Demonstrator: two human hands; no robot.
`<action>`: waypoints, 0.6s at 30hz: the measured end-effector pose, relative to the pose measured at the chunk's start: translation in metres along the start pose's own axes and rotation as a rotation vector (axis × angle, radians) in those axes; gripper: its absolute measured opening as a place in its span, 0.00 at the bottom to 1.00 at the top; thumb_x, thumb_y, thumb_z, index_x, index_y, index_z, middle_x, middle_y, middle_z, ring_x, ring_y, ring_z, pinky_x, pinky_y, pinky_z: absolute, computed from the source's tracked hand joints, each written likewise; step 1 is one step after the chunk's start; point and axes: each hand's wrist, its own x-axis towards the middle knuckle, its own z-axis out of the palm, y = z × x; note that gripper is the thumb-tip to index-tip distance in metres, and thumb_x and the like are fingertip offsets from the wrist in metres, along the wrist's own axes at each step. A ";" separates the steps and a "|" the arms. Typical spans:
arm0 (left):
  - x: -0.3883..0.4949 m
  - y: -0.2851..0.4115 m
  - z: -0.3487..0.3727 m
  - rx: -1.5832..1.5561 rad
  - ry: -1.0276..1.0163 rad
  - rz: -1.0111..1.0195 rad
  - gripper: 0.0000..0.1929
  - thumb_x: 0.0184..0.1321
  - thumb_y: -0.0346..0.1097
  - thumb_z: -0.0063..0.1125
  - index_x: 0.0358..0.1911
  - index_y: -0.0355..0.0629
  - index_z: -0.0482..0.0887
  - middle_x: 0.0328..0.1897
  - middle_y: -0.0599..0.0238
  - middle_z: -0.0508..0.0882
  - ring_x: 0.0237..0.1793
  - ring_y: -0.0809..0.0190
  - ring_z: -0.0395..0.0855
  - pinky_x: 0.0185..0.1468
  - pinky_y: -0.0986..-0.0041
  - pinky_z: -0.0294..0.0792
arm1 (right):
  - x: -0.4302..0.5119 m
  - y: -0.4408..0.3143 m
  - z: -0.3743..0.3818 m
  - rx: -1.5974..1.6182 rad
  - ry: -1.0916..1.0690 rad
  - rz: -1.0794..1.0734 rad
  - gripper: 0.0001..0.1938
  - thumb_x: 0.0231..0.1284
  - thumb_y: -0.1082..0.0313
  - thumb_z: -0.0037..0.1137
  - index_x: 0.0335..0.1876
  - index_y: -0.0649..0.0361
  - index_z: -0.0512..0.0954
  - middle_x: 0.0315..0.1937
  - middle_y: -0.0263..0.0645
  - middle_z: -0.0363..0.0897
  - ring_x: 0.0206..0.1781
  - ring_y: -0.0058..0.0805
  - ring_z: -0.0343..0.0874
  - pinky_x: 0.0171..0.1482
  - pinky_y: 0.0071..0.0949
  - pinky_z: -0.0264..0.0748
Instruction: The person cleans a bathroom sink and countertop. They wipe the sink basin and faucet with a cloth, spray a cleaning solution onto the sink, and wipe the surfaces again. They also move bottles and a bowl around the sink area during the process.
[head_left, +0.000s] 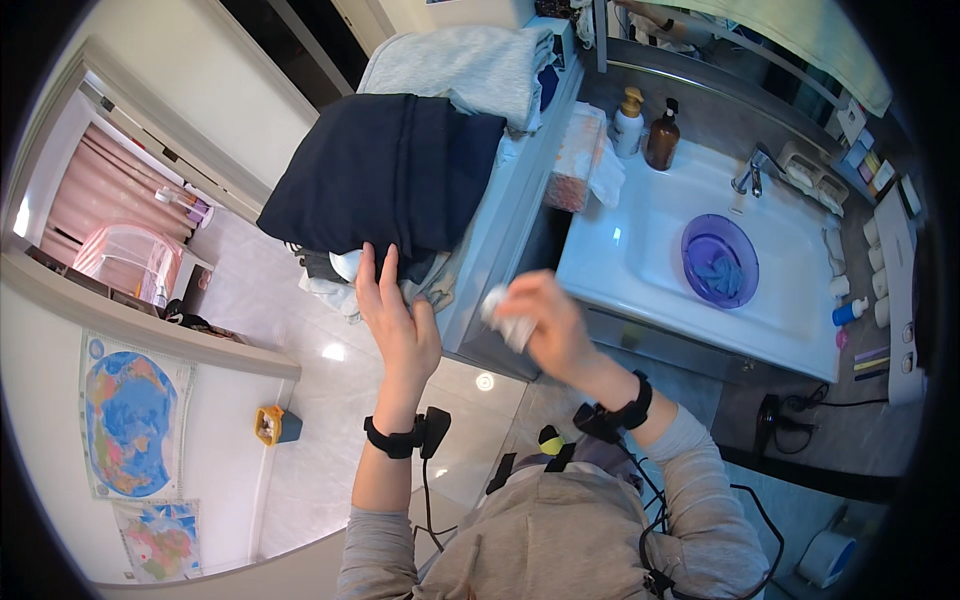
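Observation:
My left hand (397, 322) rests with spread fingers against the near edge of a pile of folded clothes. On top of that pile lies a dark navy garment (382, 176), and something white and rounded (346, 265) pokes out beneath it by my fingertips. My right hand (551, 322), slightly blurred, grips a crumpled white tissue or cloth (511, 321) above the front end of the pale blue cabinet top (480, 277). Behind the navy garment sits a folded light grey garment (457, 71).
To the right is a white washbasin (637, 270) holding a purple plastic basin (694, 281) with a blue cloth (720, 276) inside. A tissue pack (576, 161), two pump bottles (645, 135) and a chrome faucet (754, 171) stand behind. A small bin (285, 426) is on the floor.

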 end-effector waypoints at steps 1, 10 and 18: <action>0.000 0.001 0.000 0.002 0.000 -0.005 0.32 0.50 0.24 0.46 0.65 0.35 0.67 0.74 0.41 0.58 0.73 0.39 0.54 0.74 0.52 0.47 | 0.005 0.010 -0.005 0.060 0.099 0.141 0.16 0.50 0.87 0.55 0.43 0.58 0.80 0.45 0.41 0.72 0.45 0.37 0.76 0.47 0.29 0.74; -0.002 0.006 0.001 -0.005 0.029 -0.086 0.32 0.47 0.21 0.43 0.63 0.33 0.69 0.74 0.41 0.59 0.73 0.40 0.56 0.74 0.56 0.49 | 0.079 0.115 -0.009 -0.364 0.141 -0.042 0.13 0.48 0.82 0.52 0.39 0.58 0.82 0.42 0.39 0.74 0.45 0.41 0.74 0.47 0.34 0.75; -0.003 0.008 0.007 -0.048 -0.006 -0.193 0.34 0.46 0.20 0.40 0.65 0.33 0.67 0.76 0.42 0.55 0.75 0.42 0.52 0.75 0.57 0.49 | 0.174 0.253 -0.075 -0.529 0.231 0.097 0.16 0.48 0.86 0.46 0.41 0.62 0.81 0.43 0.43 0.75 0.48 0.45 0.73 0.53 0.35 0.71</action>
